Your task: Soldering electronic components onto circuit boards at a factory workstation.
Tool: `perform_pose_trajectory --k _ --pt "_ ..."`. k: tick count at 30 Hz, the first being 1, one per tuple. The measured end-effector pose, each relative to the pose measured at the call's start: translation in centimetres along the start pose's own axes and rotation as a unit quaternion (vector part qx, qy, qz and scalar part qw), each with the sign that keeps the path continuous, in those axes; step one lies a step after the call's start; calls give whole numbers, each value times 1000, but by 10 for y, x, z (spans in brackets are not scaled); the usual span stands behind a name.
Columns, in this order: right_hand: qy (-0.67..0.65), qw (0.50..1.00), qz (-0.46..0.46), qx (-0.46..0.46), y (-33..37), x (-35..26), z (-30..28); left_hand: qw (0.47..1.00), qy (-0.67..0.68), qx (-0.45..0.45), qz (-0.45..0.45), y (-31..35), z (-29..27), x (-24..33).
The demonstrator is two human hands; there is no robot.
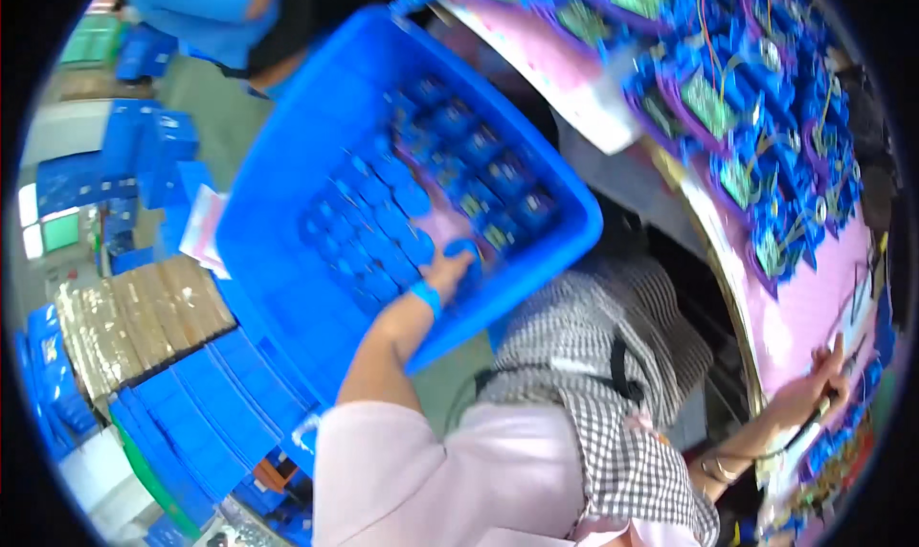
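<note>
My left hand (443, 271), with a blue wristband, reaches into a tilted blue plastic crate (287, 193). Its fingers curl around a small blue part (466, 251) among rows of similar blue parts (383, 231), some showing green boards. My right hand (816, 382), a bracelet on its wrist, rests on the edge of a pink table (814, 308) at the far right. A thin dark object lies under it; whether the hand grips it is unclear.
The pink table holds several blue parts with green circuit boards and wires (737, 116). Stacked blue crates (201, 413) and brown cardboard stacks (124, 327) stand at the left. Another person in blue (196, 6) is at the top left.
</note>
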State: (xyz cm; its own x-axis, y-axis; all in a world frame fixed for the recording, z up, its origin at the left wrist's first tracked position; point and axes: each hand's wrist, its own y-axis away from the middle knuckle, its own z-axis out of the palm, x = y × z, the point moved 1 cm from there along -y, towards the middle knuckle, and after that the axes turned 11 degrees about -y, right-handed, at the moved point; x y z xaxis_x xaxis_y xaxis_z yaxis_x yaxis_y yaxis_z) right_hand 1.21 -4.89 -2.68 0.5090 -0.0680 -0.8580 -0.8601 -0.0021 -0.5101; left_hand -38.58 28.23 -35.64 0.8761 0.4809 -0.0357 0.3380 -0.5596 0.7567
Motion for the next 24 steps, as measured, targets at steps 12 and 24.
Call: perform_pose_trajectory --k 12,24 --pt "43 998 -42 36 9 2 -41 879 313 -305 191 136 -166 -21" --pt "-13 962 -202 182 0 -15 -102 588 122 -479 640 548 -59 205"
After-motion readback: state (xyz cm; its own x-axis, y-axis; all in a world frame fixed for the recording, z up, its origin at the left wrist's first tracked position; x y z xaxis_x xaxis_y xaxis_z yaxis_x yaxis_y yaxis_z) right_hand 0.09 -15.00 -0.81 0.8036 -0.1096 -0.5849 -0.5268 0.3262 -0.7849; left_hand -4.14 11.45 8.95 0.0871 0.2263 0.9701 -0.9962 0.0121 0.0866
